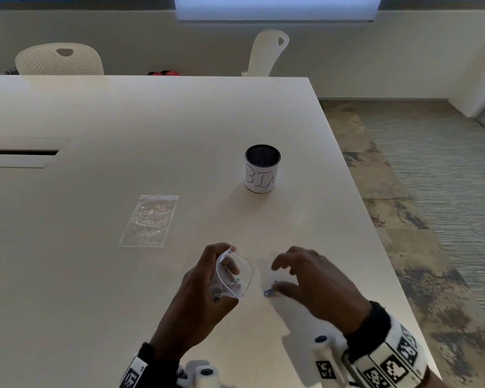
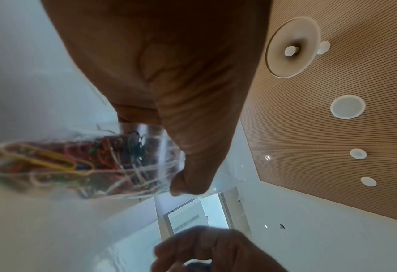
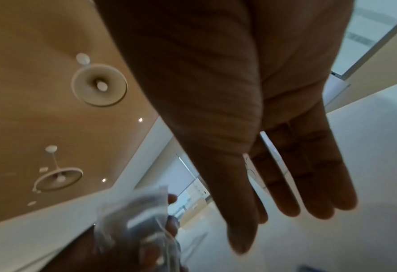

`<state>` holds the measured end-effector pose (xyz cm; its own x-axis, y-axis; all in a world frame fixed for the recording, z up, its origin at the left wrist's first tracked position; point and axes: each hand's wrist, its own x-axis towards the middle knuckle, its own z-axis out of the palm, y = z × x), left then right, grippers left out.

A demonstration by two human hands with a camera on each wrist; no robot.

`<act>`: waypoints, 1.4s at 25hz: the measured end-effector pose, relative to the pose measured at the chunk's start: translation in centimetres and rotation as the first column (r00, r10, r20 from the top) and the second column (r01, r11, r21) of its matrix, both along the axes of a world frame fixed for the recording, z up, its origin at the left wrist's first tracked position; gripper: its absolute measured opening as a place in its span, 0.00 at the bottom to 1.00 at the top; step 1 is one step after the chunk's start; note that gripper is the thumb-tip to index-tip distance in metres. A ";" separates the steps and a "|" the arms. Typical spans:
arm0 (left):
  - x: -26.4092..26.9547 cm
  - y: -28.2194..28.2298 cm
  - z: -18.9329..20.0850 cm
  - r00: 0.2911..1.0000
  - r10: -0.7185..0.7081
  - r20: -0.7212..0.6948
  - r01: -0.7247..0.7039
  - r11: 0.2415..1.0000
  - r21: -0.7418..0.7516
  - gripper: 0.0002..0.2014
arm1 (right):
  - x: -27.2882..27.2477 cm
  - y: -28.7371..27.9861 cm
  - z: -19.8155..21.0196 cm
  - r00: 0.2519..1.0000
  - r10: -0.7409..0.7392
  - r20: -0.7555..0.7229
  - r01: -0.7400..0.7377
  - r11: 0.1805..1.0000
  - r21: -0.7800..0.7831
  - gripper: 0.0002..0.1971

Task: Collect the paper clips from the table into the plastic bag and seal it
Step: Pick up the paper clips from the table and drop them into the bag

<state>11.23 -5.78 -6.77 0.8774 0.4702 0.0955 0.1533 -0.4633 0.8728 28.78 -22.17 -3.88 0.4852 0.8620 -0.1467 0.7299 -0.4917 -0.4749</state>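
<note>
Left hand (image 1: 205, 287) fingers pinching crinkly clear plastic bag (image 1: 235, 275), right hand (image 1: 314, 284) fingers spread

Your left grip (image 1: 207, 278) held the open plastic bag (image 1: 235, 273) just beside your right grip (image 1: 311, 278), leaving only a narrow gap of desk (image 1: 151, 121) between them, where a blue paper clip (image 1: 268, 292) lay. Ahead, the labelled mesh cup (image 1: 262, 169) stood upright, well clear of both grips. A second, flat plastic bag (image 1: 149, 221) lay to the front left. Between those two, bare desk ran open to the far edge.
</note>
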 end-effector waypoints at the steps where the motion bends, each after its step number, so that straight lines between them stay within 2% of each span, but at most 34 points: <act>1: 0.0 0.0 0.0 1.000 -0.001 -0.001 0.001 1.000 0.000 0.33 | -0.4 0.0 -0.7 1.000 0.024 0.015 -0.023 0.997 -0.067 0.17; 3: 0.0 0.0 0.0 1.000 -0.001 -0.006 0.001 1.000 0.004 0.34 | -1.2 0.1 -1.6 0.997 0.052 0.050 -0.047 0.995 -0.089 0.16; 7: 0.0 0.0 0.1 1.000 -0.009 -0.005 0.009 1.000 0.003 0.34 | -1.6 0.6 -2.5 0.997 0.054 0.062 -0.051 0.998 -0.046 0.06; 13: -0.2 0.0 0.1 1.000 -0.006 0.002 0.006 1.000 0.009 0.34 | -1.4 0.6 -2.9 0.996 0.027 0.080 -0.019 0.994 -0.104 0.04; 18: -0.3 0.0 -0.1 1.000 -0.001 0.006 0.001 1.000 -0.005 0.34 | -0.5 0.1 -3.1 0.997 -0.062 0.048 0.065 0.996 -0.064 0.04; 20: -0.3 0.0 -0.1 1.000 -0.004 0.005 0.004 1.000 -0.008 0.34 | 0.1 -0.3 -2.4 0.988 -0.136 -0.076 0.139 0.989 0.044 0.01; 22: -0.3 0.0 -0.1 1.000 -0.003 0.005 0.003 1.000 -0.007 0.33 | 0.2 -0.5 -1.1 0.939 -0.198 -0.281 0.262 0.942 0.210 0.04; 24: -0.2 -0.1 -0.2 1.000 -0.007 0.004 0.007 1.000 -0.003 0.33 | -0.4 -0.3 0.9 0.864 -0.188 -0.467 0.364 0.874 0.321 0.04; 26: -0.2 -0.1 -0.1 1.000 -0.010 0.000 0.010 1.000 -0.004 0.33 | -1.4 0.4 2.7 0.821 -0.126 -0.557 0.395 0.830 0.394 0.04; 28: -0.1 -0.2 -0.1 1.000 -0.011 -0.002 0.011 1.000 -0.005 0.33 | -2.5 1.3 3.8 0.849 -0.066 -0.524 0.352 0.810 0.469 0.05; 32: -0.1 -0.2 0.0 1.000 -0.004 -0.003 0.004 1.000 -0.009 0.32 | -4.1 2.9 4.3 0.944 0.084 -0.321 0.113 0.827 0.550 0.06; 33: -0.2 -0.1 0.0 1.000 -0.002 -0.007 0.002 1.000 -0.014 0.32 | -3.8 2.9 4.2 0.948 0.094 -0.303 0.098 0.821 0.562 0.06; 35: -0.3 -0.1 0.1 1.000 0.002 -0.006 -0.002 1.000 -0.024 0.32 | -2.2 2.6 3.6 0.972 0.022 -0.234 0.114 0.825 0.553 0.06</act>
<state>10.95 -5.91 -6.69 0.8769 0.4741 0.0795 0.1591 -0.4422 0.8827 26.62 -19.57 -0.27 0.5401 0.8047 0.2463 0.5561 -0.1216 -0.8222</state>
